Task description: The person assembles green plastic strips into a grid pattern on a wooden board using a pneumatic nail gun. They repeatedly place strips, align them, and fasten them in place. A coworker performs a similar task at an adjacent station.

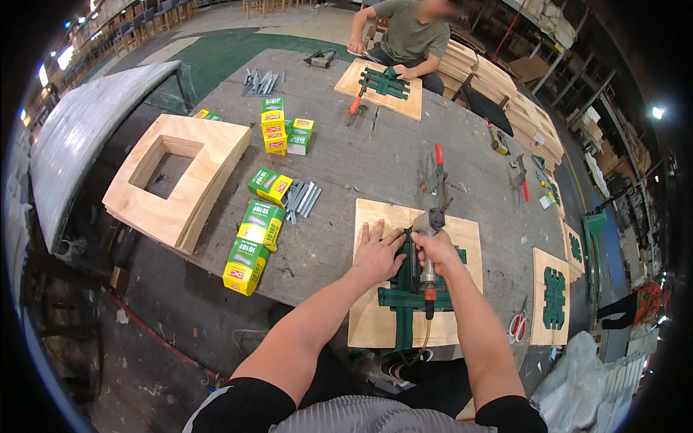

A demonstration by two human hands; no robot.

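A square plywood panel (pixel 365 329) lies at the table's near edge in front of me, with dark green webbing straps (pixel 404 326) crossing over its opening. My right hand (pixel 437 252) is wrapped round the grip of a pneumatic staple gun (pixel 431 221), which stands over the straps; a yellowish air hose trails from its fitting toward me. The gun's nose is hidden, so contact with the strap cannot be seen. My left hand (pixel 378 254) lies flat on the panel, fingers spread, the fingertips at the strap beside the gun.
Red-handled pliers (pixel 438 173) lie beyond the panel. Staple boxes (pixel 247 261), loose staple strips (pixel 303 199) and stacked plywood frames (pixel 137 209) are at left. Scissors (pixel 517 325) and a finished-looking webbed panel (pixel 554 292) are right. A co-worker (pixel 415 36) handles another panel (pixel 404 103) opposite.
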